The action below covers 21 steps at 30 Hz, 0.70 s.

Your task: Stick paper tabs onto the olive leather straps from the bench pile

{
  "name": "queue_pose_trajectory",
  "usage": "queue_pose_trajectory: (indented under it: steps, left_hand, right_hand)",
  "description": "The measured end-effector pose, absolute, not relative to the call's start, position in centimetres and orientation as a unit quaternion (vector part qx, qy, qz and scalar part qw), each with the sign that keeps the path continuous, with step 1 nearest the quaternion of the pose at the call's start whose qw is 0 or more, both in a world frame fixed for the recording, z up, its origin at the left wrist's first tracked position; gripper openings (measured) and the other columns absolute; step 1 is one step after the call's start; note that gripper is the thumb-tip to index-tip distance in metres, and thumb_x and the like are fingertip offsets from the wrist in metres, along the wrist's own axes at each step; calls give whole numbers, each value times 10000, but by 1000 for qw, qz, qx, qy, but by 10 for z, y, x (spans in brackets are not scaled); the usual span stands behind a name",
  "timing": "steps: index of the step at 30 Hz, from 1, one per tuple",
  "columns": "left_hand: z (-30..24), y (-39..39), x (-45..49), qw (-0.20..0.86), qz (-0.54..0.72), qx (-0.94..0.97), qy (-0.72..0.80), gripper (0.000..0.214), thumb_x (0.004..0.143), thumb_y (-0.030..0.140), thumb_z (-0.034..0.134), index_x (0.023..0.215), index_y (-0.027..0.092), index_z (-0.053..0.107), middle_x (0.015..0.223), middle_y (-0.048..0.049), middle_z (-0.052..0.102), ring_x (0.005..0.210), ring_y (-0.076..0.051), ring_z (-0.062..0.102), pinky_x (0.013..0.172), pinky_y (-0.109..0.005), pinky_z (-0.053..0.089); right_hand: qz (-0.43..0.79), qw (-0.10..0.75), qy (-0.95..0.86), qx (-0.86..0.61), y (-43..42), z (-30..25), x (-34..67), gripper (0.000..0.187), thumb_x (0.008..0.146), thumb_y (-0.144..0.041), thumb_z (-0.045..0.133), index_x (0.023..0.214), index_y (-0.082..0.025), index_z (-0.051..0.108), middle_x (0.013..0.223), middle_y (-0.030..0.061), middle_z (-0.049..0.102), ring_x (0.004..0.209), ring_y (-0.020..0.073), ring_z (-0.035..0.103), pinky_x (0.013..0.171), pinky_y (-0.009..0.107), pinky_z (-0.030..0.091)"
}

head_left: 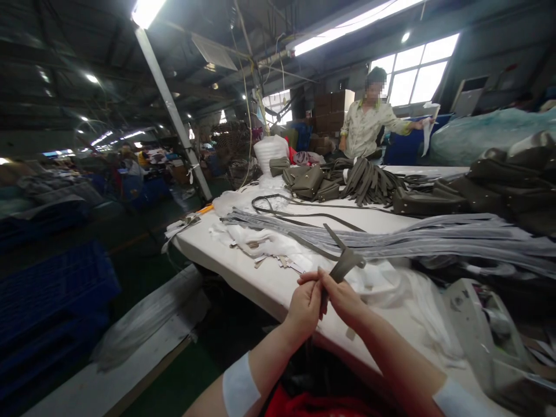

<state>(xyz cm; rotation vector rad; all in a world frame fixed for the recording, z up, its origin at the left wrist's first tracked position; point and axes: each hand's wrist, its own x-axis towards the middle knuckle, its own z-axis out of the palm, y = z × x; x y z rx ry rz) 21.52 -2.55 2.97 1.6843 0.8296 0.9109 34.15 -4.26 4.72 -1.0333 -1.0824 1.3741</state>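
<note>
Close together at the table's near edge, my left hand (305,302) and my right hand (342,298) are both closed on a dark olive-grey strap (346,263). Its wide end sticks up past my fingers, and a narrow length trails toward the upper left. The part inside my hands is mostly hidden. Just beyond lie long straps in clear plastic wrapping (417,234) and white cloth-like pieces with small tags (264,240). A loose thin strap (321,219) curves across the white table (217,246).
Olive-grey bags (306,180) and a bundle of straps (369,180) lie at the back, with more bags piled right (508,179). A grey plastic holder (478,330) stands near right. A person (365,127) stands behind the table. Blue pallets (56,313) are at left.
</note>
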Motion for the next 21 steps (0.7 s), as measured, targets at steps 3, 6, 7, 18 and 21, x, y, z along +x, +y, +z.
queue_pose_trajectory:
  steps: [3,6,7,18,21]
  left_hand:
    - [24,-29,208,474,359,720,359,534,960,585,349,620,192,472,456,40,442,414,-90,408,444,-214,320]
    - [16,-32,199,468,327,730,375,532,963,575,357,625,188,491,462,36,463,431,-94,418,466,-215,331]
    - [15,-32,197,477,321,728,374,539,965,579,347,626,187,495,460,34,467,429,-95,424,466,-215,335]
    - [25,-29,216,520,366,686,353,536,939,628,358,664,187,488,465,48,457,381,-82,407,415,-204,331]
    - [21,-31,211,504,339,709,358,541,945,613,363,631,187,479,463,45,459,393,-81,412,440,-209,339]
  right_hand:
    - [566,635,-359,-384,-38,52,358,451,744,-637,696,679,-191,688,660,24,667,637,168,622,638,302,520]
    - [531,728,-279,-331,-28,64,390,459,713,-571,770,545,-202,554,652,9,640,707,159,609,768,308,511]
    - [526,732,-280,-331,-25,68,397,463,719,-562,772,541,-204,537,647,9,635,707,161,605,771,313,505]
    - [546,649,-354,-393,-42,48,346,493,751,-657,678,619,-197,562,700,23,658,600,156,583,560,287,475]
    - [531,719,-285,-348,-34,56,372,513,699,-620,756,559,-200,496,729,22,661,768,171,621,759,293,509]
